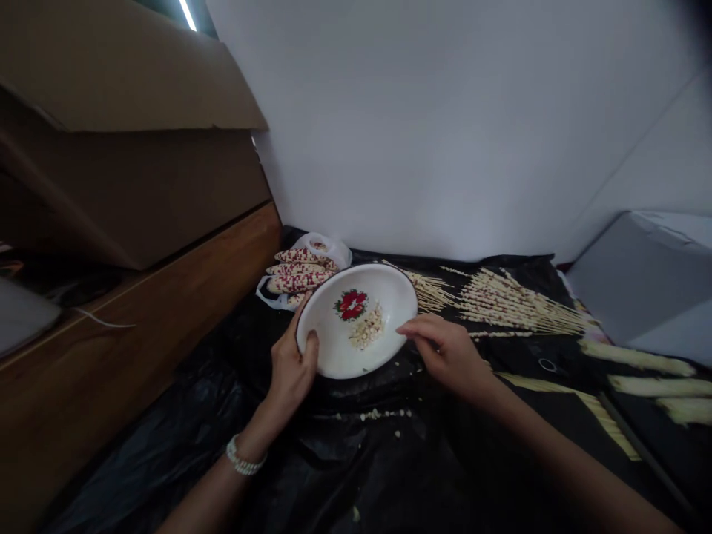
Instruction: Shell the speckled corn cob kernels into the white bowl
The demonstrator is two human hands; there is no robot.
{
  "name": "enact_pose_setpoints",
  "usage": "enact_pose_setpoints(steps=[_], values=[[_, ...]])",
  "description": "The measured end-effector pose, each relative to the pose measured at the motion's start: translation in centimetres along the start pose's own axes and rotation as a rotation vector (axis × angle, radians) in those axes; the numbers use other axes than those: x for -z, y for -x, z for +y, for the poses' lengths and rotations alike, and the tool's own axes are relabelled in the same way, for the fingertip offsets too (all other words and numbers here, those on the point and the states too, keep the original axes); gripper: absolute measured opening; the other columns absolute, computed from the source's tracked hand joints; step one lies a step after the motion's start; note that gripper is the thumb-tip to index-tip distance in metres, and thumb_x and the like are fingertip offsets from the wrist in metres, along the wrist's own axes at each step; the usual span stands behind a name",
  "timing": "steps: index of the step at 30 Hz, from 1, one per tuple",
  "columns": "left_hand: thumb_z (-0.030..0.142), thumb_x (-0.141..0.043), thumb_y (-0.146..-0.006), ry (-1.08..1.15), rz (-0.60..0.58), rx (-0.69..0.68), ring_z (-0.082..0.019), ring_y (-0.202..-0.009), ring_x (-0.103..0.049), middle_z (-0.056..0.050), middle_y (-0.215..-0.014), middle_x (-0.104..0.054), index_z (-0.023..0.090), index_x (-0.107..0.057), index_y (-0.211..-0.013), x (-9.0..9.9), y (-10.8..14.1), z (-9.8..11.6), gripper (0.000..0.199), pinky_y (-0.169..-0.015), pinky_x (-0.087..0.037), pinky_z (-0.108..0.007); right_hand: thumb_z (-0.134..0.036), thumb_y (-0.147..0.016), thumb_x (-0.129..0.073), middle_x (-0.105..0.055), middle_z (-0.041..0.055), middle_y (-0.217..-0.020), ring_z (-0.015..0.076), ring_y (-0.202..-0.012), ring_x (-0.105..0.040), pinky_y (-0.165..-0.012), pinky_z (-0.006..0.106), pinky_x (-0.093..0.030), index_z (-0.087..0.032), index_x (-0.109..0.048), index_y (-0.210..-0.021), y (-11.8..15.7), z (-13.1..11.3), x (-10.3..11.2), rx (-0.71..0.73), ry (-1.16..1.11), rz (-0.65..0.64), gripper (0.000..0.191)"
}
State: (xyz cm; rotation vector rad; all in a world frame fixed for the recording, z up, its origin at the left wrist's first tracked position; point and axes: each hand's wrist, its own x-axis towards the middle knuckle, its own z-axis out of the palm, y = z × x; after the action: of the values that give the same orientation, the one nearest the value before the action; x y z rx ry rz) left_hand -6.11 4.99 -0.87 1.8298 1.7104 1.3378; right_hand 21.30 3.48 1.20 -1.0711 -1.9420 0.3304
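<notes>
A white enamel bowl [328,348] with a dark rim and a printed red flower is tilted toward me. My left hand [294,363] grips its left side, thumb inside the rim and fingers behind. Pale corn kernels [368,328] lie in a small heap at the bottom of the bowl. At the right rim is my right hand [439,345], its fingertips pinched together over the inner edge; whether they hold the rim or something small cannot be made out. Loose kernels [383,414] lie in a row on the black plastic sheet [334,475] below the bowl.
Speckled corn cobs [300,274] rest in a plastic bag behind the bowl. To the right lie sticks strung with kernels [500,300], bare cobs [639,360] and a husk strip [572,393]. A cardboard box [127,170] stands left, a white box [645,282] right.
</notes>
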Motion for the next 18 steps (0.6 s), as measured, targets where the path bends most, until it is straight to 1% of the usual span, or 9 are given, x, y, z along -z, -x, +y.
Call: enact_pose_setpoints(steps=[3,4,6,9,12,16,18], values=[[0.035,-0.046,-0.095,-0.01,0.007,-0.156,-0.027,-0.127,-0.06,-0.009,-0.141,-0.063,0.018,-0.05,-0.146,-1.4,0.5,1.0,0.054,-0.111,-0.044,-0.037,-0.009,-0.092,-0.041,-0.072,0.0133,-0.115,0.021,-0.109,-0.066,-0.098,0.037,-0.052,-0.014,-0.071,-0.113,-0.8,1.0,-1.4,0.047,0.143,-0.038,0.037],[0.033,-0.046,-0.096,-0.013,0.009,-0.207,-0.026,-0.129,-0.059,-0.009,-0.144,-0.061,0.017,-0.05,-0.147,-1.8,0.5,1.3,0.053,-0.112,-0.043,-0.037,-0.008,-0.091,-0.04,-0.071,0.0149,-0.117,0.0224,-0.11,-0.065,-0.099,0.039,-0.052,-0.013,-0.07,-0.115,-1.0,1.5,-1.8,0.038,0.215,-0.037,0.039],[0.029,-0.044,-0.097,-0.019,-0.005,-0.293,-0.026,-0.132,-0.057,-0.009,-0.145,-0.059,0.017,-0.05,-0.147,-2.4,0.5,1.8,0.052,-0.113,-0.042,-0.037,-0.004,-0.087,-0.04,-0.069,0.0171,-0.116,0.0254,-0.114,-0.061,-0.103,0.044,-0.05,-0.01,-0.068,-0.117,-1.4,2.5,-2.5,0.019,0.258,-0.021,0.042],[0.027,-0.043,-0.097,0.013,-0.027,-0.339,-0.025,-0.132,-0.057,-0.008,-0.146,-0.059,0.018,-0.049,-0.148,-3.3,0.4,2.2,0.052,-0.113,-0.043,-0.037,0.001,-0.08,-0.041,-0.067,0.0186,-0.118,0.028,-0.116,-0.057,-0.105,0.049,-0.048,-0.008,-0.065,-0.12,-1.3,3.5,-2.6,0.009,0.287,0.001,0.048],[0.027,-0.046,-0.096,0.071,-0.034,-0.298,-0.025,-0.126,-0.062,-0.009,-0.144,-0.06,0.018,-0.048,-0.149,-4.0,0.2,2.7,0.054,-0.11,-0.047,-0.037,0.003,-0.078,-0.041,-0.066,0.0182,-0.118,0.0286,-0.115,-0.058,-0.105,0.05,-0.048,-0.008,-0.066,-0.119,-0.3,3.5,-1.5,0.012,0.302,0.003,0.05],[0.029,-0.051,-0.094,0.155,-0.068,-0.196,-0.027,-0.112,-0.069,-0.012,-0.13,-0.07,0.012,-0.053,-0.144,-4.3,0.0,4.2,0.052,-0.099,-0.055,-0.038,0.001,-0.081,-0.042,-0.067,0.0175,-0.118,0.0279,-0.111,-0.061,-0.1,0.048,-0.052,-0.009,-0.067,-0.12,1.2,2.5,1.3,0.05,0.318,-0.002,0.048],[0.028,-0.053,-0.094,0.179,-0.075,-0.198,-0.027,-0.107,-0.071,-0.013,-0.125,-0.072,0.01,-0.057,-0.139,-4.4,0.2,5.0,0.049,-0.095,-0.057,-0.038,0.001,-0.081,-0.042,-0.068,0.0154,-0.119,0.0264,-0.111,-0.062,-0.098,0.046,-0.053,-0.012,-0.066,-0.121,1.7,1.9,2.7,0.062,0.309,0.015,0.048]])
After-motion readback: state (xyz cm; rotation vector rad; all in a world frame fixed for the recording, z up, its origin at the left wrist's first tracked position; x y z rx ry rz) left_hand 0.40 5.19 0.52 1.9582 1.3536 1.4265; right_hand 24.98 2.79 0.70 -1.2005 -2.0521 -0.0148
